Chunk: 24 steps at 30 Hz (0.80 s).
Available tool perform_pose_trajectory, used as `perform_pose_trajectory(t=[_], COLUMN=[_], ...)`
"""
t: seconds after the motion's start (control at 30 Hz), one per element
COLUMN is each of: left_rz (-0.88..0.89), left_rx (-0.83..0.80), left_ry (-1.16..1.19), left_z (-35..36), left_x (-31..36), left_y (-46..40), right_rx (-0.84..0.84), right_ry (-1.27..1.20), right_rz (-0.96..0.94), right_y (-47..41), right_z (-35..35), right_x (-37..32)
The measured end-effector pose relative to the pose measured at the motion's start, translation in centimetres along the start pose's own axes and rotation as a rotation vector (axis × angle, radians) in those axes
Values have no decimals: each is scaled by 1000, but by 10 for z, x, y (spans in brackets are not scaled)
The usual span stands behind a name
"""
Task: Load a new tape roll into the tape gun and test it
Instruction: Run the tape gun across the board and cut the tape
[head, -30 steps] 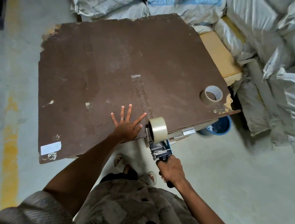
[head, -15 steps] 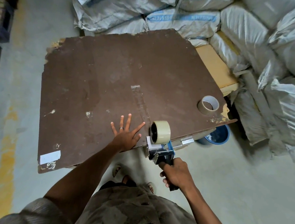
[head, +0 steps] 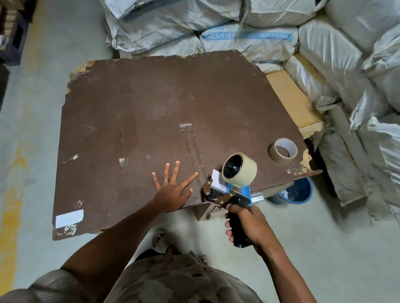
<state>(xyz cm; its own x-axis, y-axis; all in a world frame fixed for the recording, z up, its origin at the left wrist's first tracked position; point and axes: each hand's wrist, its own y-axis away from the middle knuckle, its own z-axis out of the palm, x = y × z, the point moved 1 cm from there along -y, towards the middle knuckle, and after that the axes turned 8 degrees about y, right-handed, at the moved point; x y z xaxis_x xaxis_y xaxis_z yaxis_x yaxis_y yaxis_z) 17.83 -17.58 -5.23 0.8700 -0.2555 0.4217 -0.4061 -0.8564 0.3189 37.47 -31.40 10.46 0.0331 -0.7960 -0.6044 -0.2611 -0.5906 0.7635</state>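
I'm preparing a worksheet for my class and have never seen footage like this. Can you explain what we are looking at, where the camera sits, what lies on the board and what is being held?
There is no machine here: a person works with bare hands, and the single picture comes from a camera worn on the head, looking down. The left hand rests flat, fingers spread, on a worn brown board. The right hand grips the handle of a tape gun, loaded with a pale tape roll. A clear strip of tape is stuck on the board, ending near the gun. A second roll lies near the board's right edge. White sacks are piled behind.
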Motion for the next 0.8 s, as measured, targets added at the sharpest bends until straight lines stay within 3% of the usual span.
perform_pose_trajectory(t=[0.27, 0.33, 0.43, 0.57, 0.8], left_rz=[-100, -130, -117, -194, -407], left_rx=[166, 204, 215, 135, 84], left_ry=[259, 436, 898, 1318, 1549], left_z=[-7, -15, -20, -35, -44], left_x=[3, 12, 27, 55, 49], left_y=[-3, -3, -6, -7, -25], right_rx=[-105, -144, -177, -222, -243], right_ry=[-156, -194, -289, -381, -415], right_rz=[17, 37, 63, 56, 69], right_y=[-15, -20, -26, -33, -47], right_z=[5, 7, 12, 19, 23], right_x=[-29, -34, -43, -55, -66])
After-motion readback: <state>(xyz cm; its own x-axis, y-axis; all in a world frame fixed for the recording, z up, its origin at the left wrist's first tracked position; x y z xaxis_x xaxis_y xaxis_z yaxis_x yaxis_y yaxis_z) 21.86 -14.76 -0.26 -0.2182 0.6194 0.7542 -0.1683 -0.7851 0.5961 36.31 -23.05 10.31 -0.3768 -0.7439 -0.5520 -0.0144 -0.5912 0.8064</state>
